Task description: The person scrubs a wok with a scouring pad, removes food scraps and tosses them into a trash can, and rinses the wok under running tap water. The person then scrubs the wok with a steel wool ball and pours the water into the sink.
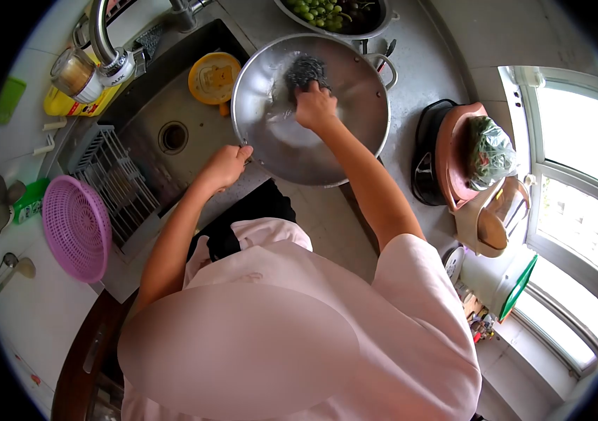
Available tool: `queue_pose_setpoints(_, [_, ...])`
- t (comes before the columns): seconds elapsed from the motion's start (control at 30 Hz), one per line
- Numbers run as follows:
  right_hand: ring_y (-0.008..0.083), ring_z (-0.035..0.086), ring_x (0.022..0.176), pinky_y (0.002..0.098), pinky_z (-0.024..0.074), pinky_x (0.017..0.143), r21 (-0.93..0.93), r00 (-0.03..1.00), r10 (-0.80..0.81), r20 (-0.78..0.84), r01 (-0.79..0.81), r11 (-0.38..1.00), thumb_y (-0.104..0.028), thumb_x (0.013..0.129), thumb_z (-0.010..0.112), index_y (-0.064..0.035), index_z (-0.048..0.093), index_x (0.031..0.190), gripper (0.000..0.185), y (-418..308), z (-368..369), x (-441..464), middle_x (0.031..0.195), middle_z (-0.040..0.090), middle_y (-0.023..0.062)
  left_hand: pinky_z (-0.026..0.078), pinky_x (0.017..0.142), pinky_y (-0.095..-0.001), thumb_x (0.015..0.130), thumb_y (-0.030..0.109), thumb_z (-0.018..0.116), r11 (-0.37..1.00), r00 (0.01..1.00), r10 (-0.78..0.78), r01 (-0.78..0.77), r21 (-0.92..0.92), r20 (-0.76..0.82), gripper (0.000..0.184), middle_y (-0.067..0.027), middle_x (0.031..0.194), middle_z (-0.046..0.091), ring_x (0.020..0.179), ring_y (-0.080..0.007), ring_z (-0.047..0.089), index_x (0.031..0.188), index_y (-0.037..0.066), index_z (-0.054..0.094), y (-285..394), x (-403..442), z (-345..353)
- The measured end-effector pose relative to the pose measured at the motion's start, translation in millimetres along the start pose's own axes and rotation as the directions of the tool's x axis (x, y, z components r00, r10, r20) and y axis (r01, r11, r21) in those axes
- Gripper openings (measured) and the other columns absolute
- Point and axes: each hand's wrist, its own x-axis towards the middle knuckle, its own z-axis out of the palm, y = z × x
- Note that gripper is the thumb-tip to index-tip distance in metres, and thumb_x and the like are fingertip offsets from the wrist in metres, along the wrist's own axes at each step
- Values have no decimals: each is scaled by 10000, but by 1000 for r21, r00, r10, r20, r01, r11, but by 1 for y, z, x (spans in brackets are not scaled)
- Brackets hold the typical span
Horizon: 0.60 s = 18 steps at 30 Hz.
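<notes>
A wide metal wok [351, 119] rests at the edge of the sink and counter, its inside wet with some suds. My left hand [226, 167] is closed around the wok's handle on the near left side. Inside the wok, my right hand [315, 107] presses a dark steel wool scrubber [305, 70] against the upper part of the metal, fingers curled over it. A second loop handle [392, 72] sticks out at the wok's far right, with no hand on it.
Left of the wok lies the sink [141, 130] with a yellow bowl [213, 77], a wire rack [118, 175] and a faucet [102, 42]. A pink basket [76, 228] stands at left. Behind is a pot of green grapes [323, 12]; at right, a bagged green vegetable [490, 153] on a brown lid.
</notes>
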Motion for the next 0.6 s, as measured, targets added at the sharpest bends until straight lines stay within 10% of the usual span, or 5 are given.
queue_pose_setpoints(0.27, [352,404,1167,486,392,912,-115,992,-128,0,127,985,-302,711,700,-111,755,880,261,32,16,-98,1212,517,145,274,303,-325,1010,402,413,994,997,-67,70,-83,45,480,-24,521,417,332,-144,349,715,29,478,0,1,1])
queue_pose_setpoints(0.37, [362,393,1158,484,369,942,200,973,-199,-115,219,955,-246,713,690,-100,752,819,191,-12,28,-108,1140,496,145,270,297,-322,1013,404,401,998,998,-40,43,-46,50,487,-23,506,409,316,-146,337,715,27,477,-6,7,1])
queue_pose_setpoints(0.6, [326,598,982,432,494,821,331,918,-22,-396,165,929,-271,764,740,-80,659,897,247,-46,25,-5,998,630,132,247,293,-306,1016,417,386,998,999,-1,3,-61,37,495,-15,491,387,314,-122,310,713,34,466,-5,4,4])
